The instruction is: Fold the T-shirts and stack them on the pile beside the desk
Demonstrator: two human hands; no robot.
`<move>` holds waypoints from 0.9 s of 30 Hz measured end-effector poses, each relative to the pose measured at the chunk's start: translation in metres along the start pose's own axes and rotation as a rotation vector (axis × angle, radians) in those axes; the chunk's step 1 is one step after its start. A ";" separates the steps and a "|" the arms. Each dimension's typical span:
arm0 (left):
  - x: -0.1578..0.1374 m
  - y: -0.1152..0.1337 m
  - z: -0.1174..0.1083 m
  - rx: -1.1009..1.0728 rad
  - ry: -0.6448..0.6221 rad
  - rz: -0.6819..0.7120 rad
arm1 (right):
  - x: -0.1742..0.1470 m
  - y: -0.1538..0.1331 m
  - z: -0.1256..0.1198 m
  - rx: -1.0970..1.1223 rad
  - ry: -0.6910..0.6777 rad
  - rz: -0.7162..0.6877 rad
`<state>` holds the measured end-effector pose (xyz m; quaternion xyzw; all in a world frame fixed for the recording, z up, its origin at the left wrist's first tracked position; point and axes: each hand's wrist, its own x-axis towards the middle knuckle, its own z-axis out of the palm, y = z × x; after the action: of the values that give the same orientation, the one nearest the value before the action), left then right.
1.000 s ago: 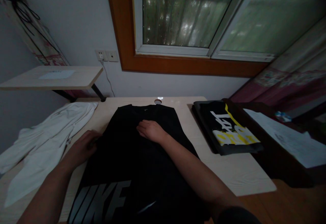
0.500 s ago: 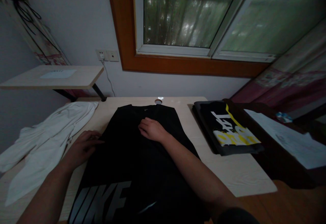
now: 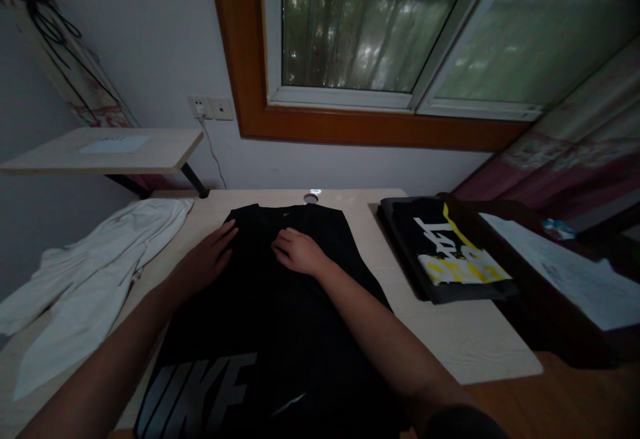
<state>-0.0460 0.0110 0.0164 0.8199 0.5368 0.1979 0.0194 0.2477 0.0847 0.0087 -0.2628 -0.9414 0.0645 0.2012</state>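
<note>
A black shirt [image 3: 280, 319] lies spread on the table, its neckline towards the wall and large grey letters near me. Palm down, my left hand [image 3: 207, 259] rests along the shirt's upper left edge with its fingers stretched out. My right hand [image 3: 300, 252] lies on the upper middle of the shirt, just below the collar. Its fingers are slightly bent and hold no visible fold. The forearms and the bottom of the picture hide parts of the shirt's sides and lower end.
On the left of the table [image 3: 480, 352] lies a crumpled white garment [image 3: 100, 259]. Folded dark clothes [image 3: 445, 252] with a white and yellow print are stacked on the right. A small raised shelf [image 3: 170, 149] stands at the back left. Papers [image 3: 565, 269] lie farther right.
My left hand has moved up along the shirt's left edge, from its side to near the shoulder, and flattened out. The right hand and the shirt look almost unchanged.
</note>
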 end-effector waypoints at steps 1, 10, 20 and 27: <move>0.011 0.001 0.005 0.022 -0.005 -0.003 | 0.000 0.000 0.000 -0.002 0.002 0.001; 0.060 0.004 0.065 0.275 -0.060 -0.174 | -0.002 0.002 -0.003 -0.006 0.028 -0.011; 0.048 0.006 0.061 0.325 -0.080 -0.157 | -0.007 0.006 -0.013 0.126 0.026 0.035; 0.049 0.006 0.060 0.306 -0.087 -0.167 | -0.044 0.044 -0.037 0.011 0.133 0.317</move>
<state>-0.0036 0.0629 -0.0224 0.7738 0.6253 0.0759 -0.0661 0.3180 0.1004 0.0168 -0.4107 -0.8723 0.0833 0.2518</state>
